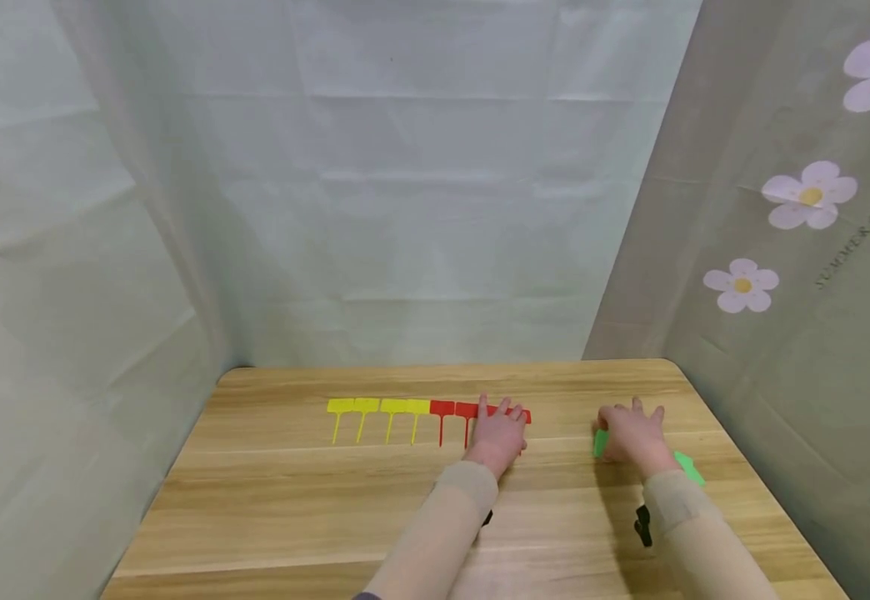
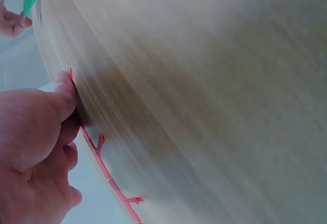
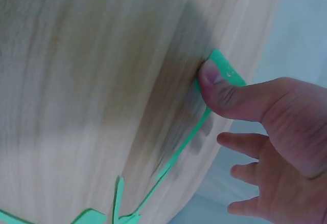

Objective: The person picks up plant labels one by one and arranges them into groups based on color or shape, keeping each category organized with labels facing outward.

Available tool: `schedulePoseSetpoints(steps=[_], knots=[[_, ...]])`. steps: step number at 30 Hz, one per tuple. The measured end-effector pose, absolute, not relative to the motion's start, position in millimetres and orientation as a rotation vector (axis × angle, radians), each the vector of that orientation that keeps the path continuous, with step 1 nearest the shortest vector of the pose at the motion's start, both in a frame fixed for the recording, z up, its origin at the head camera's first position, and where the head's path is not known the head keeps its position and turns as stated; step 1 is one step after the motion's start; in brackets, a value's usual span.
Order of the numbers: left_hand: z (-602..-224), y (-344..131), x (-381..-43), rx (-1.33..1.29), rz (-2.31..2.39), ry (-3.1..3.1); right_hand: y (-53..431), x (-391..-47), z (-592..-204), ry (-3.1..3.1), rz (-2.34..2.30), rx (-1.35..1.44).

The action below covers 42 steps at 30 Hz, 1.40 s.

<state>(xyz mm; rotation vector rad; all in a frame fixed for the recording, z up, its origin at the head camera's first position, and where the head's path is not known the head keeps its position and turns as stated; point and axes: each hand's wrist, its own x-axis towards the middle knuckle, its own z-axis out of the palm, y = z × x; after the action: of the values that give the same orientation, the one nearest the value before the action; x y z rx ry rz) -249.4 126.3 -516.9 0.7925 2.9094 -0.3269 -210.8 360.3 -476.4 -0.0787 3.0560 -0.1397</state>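
Observation:
My left hand [image 1: 498, 433] lies over the right end of a row of red cable-tie tags [image 1: 442, 408], its fingers spread and straight on them. In the left wrist view its thumb [image 2: 65, 93] touches the end of a red tag. Yellow cable-tie tags [image 1: 341, 406] continue this row to the left, heads level and thin tails pointing toward me. To the right, my right hand [image 1: 633, 437] pinches the head of a green cable-tie tag [image 3: 230, 73] between thumb and forefinger, the other fingers held apart. The tag's thin tail slants down toward more green tags [image 3: 89, 217].
The wooden table [image 1: 270, 517] is bounded by hanging pale cloth [image 1: 420, 208] at the back and both sides. White flowers [image 1: 810, 196] are printed on the right side. Loose green tags [image 1: 690, 468] lie by my right wrist, near the table's right edge.

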Motion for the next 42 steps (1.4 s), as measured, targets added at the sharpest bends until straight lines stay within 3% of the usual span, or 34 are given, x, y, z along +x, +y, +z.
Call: schedulePoseSetpoints(steps=[19, 29, 42], knots=[[-515.5, 127.2, -249.1, 0.782, -0.287, 2.910, 364.4, -216.6, -470.9, 2.964, -0.284, -0.059], [-510.5, 123.8, -243.9, 0.801, -0.294, 2.913, 372.6, -216.0, -445.4, 2.901, -0.695, -0.081], [-512.1, 124.5, -241.2, 0.801, -0.363, 2.888, 383.9, -215.0, -429.1, 3.077, -0.880, 0.151]])
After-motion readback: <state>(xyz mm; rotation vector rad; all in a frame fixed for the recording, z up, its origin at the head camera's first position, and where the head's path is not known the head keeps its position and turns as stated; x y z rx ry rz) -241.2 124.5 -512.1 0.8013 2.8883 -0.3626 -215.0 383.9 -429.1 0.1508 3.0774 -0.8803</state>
